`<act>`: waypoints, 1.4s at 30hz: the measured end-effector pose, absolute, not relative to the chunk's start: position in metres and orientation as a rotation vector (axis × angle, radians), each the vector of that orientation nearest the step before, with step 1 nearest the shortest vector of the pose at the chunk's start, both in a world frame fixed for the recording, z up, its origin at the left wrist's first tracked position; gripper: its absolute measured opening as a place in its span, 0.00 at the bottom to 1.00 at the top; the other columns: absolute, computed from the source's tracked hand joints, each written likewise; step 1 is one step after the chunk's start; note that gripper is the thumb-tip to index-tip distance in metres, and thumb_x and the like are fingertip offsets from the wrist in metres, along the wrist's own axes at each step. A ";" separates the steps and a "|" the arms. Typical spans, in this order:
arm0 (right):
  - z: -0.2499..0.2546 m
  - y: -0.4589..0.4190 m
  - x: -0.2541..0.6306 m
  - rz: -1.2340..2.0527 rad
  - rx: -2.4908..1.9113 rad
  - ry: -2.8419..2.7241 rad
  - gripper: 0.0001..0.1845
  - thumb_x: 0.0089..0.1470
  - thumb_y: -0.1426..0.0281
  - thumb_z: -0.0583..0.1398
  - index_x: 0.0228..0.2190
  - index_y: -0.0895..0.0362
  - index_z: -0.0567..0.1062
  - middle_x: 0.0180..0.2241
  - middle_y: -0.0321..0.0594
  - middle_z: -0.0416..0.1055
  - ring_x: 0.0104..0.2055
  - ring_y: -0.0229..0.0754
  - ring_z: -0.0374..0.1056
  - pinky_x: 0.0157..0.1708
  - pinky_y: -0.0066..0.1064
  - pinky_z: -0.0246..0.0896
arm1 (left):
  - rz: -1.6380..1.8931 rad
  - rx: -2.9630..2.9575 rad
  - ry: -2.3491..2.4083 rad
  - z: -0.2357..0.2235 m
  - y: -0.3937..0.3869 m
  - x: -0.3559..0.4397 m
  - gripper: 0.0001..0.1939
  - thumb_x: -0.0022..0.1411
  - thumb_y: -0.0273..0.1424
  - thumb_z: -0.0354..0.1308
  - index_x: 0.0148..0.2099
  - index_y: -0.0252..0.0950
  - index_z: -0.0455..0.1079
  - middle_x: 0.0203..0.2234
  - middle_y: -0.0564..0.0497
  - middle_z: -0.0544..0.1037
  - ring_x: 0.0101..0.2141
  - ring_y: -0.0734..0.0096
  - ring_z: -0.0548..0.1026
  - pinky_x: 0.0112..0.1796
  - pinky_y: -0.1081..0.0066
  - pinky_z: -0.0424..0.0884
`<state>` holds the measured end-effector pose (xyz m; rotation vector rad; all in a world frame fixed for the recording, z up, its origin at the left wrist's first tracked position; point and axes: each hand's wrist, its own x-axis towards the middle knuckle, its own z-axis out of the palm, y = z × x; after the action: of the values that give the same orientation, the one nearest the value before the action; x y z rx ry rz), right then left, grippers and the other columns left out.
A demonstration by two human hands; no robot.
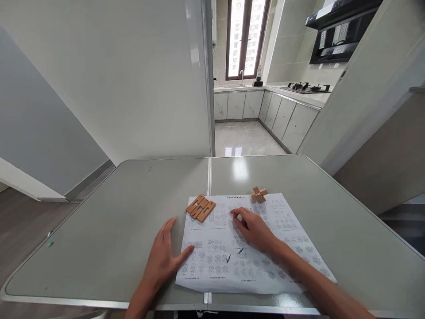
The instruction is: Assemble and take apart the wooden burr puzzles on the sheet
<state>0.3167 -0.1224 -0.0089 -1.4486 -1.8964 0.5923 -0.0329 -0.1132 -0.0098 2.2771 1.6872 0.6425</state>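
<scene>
A large white printed sheet (226, 283), covered in rows of small diagrams with a few dark handwritten ticks, lies on the table. My left hand (163, 254) is open at the sheet's left edge, thumb reaching over the paper and fingers above the table. My right hand (254, 226) rests over the upper middle of the sheet, fingers curled in, thumb and index tips close together; nothing shows in it. Flat wooden puzzle pieces (200, 208) with cut-out slots lie side by side at the sheet's upper left. An interlocking wooden cross-shaped puzzle (259, 194) sits at the upper right edge.
The grey-green folding table (159, 186) has a metal seam down its middle and a pale rim. A small green bit (49, 244) lies near its left edge. Beyond are a white wall (149, 79) and a kitchen with a counter and gas stove (307, 87).
</scene>
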 end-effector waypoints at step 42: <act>-0.017 -0.117 0.321 0.717 -1.436 -1.605 0.21 0.69 0.61 0.53 0.59 0.53 0.63 0.37 0.39 0.77 0.25 0.40 0.66 0.29 0.34 0.65 | 0.732 2.252 1.674 -0.009 -0.123 -0.033 0.31 0.69 0.46 0.59 0.69 0.44 0.61 0.66 0.43 0.70 0.65 0.47 0.69 0.64 0.44 0.67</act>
<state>0.3209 -0.1171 -0.0173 -1.4357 -1.6050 0.7173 -0.0325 -0.1229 -0.0092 2.2519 1.6739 0.7323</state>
